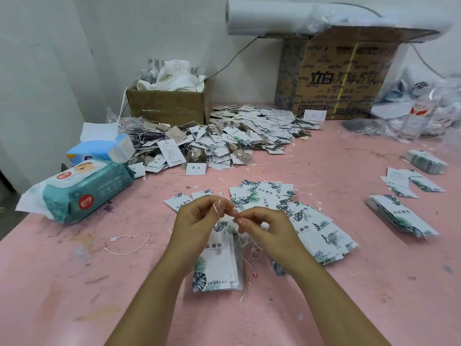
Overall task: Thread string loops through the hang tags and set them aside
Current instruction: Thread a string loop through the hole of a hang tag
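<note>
Presently, the person's left hand point(197, 218) is pinching a thin pale string point(216, 211) between thumb and forefinger, the other fingers curled in. The right hand point(264, 226) is meeting it fingertip to fingertip, thumb and forefinger closing on the same string, the remaining fingers bent. Both hands are hovering over the near middle of the worn pink table point(74, 283).

Directly below the hands, a stack of white hang tags printed with green leaves point(219, 260) is lying lengthwise; whether it is resting on the table or hanging from the string cannot be told. A loose bundle of pale strings point(249, 245) is lying just right of that stack.

Beyond and to the right of the hands, a fanned spread of matching leaf-print tags point(311, 226) is covering the table. Two further tag stacks point(401, 216) are sitting well apart at the right.

At the far middle, a large heap of strung tags point(237, 136) is spilling against a small open cardboard box point(167, 106) stuffed with white material. A larger printed cardboard carton point(341, 78) is standing far right, a white roll point(269, 17) lying on top. At the left, a teal pack of wet wipes point(84, 193) and a blue tissue pack point(102, 148) are lying side by side. A single string loop point(132, 243) is lying left of the hands.
</note>
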Action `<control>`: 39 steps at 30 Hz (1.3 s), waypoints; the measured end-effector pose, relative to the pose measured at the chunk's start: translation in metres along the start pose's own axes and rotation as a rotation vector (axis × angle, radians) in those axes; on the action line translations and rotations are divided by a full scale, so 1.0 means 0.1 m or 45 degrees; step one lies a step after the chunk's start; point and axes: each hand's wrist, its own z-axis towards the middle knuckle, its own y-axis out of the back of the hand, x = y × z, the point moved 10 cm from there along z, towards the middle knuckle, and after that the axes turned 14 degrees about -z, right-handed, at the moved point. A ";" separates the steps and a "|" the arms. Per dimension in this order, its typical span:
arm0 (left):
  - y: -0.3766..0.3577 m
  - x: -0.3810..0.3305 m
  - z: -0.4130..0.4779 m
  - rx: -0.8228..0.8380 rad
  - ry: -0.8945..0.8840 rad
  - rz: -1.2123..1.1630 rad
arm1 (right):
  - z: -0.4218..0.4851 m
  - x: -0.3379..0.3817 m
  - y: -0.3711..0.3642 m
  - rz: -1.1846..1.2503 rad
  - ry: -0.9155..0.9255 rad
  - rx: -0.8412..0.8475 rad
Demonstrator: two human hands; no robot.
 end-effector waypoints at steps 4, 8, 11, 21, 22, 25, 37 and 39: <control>0.01 0.01 0.00 -0.012 0.041 -0.062 | 0.02 -0.13 0.12 0.000 -0.115 -0.136; 0.05 0.02 0.00 -0.050 0.076 -0.111 | 0.01 -0.32 0.28 -0.159 -0.261 -0.260; 0.07 0.04 0.00 -0.069 0.096 -0.116 | -0.01 -0.42 0.35 -0.219 -0.334 -0.304; 0.21 0.06 0.02 -0.028 0.138 0.289 | -0.09 -0.51 0.59 0.544 -0.431 -0.571; 0.25 0.06 0.02 -0.013 0.126 0.441 | -0.09 -0.50 0.60 0.641 -0.430 -0.592; 0.31 0.09 0.03 0.043 0.125 0.723 | -0.07 -0.52 0.60 0.904 -0.446 -0.622; 0.45 0.38 0.02 0.089 0.306 0.857 | -0.23 -0.56 1.09 0.750 -0.256 -1.033; 0.47 0.36 0.03 0.050 0.268 0.883 | -0.21 -0.53 1.13 0.435 -0.281 -0.948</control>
